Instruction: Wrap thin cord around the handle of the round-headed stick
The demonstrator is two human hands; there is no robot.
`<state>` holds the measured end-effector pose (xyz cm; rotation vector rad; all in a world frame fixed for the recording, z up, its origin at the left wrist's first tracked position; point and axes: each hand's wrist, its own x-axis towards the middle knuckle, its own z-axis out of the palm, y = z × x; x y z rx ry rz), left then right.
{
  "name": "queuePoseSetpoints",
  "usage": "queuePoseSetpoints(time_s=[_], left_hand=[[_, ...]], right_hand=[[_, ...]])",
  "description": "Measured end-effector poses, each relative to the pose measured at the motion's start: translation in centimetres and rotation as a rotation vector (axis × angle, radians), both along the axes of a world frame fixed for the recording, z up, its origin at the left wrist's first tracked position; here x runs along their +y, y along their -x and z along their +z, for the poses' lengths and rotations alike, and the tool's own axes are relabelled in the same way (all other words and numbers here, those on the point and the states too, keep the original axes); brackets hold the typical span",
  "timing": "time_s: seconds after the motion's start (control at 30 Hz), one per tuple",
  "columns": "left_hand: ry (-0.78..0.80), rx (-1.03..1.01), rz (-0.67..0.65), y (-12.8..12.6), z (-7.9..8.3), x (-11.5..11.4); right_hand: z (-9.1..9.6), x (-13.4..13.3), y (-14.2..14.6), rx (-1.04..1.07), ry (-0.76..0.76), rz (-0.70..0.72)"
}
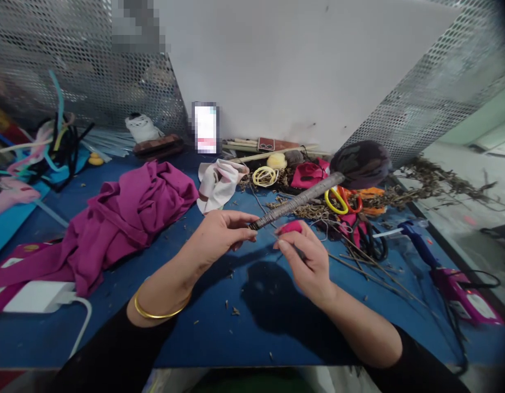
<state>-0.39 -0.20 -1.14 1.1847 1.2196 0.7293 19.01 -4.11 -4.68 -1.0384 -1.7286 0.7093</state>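
Observation:
My left hand [219, 234] is closed, thumb and fingers pinching the near, dark end of a grey wrapped stick [295, 203]. The stick slants up to the right, and a dark, mottled cloth-like bulb [361, 162] shows at its far end. Close by on the right, my right hand [305, 251] is closed in a pinch, with a pink covering [290, 227] at its fingertips. A fine thread appears to run between those fingers and the stick's end, though it is too thin to follow fully.
Purple cloth [133, 202] and a white cloth [219, 183] lie left. Right stand yellow-handled scissors [336, 202], dried twigs [358, 262], and a blue glue gun [420, 245] beside a magenta box [467, 295]. A lit phone [206, 128] leans against the back panel. A white charger [41, 296] sits front left.

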Motion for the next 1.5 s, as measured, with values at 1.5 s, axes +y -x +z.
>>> queuePoseSetpoints(time_s=[1.5], left_hand=[[-0.634, 0.903, -0.298, -2.1, -1.7, -1.9]], right_hand=[[1.2, 1.6, -1.6, 0.180, 0.066, 0.071]])
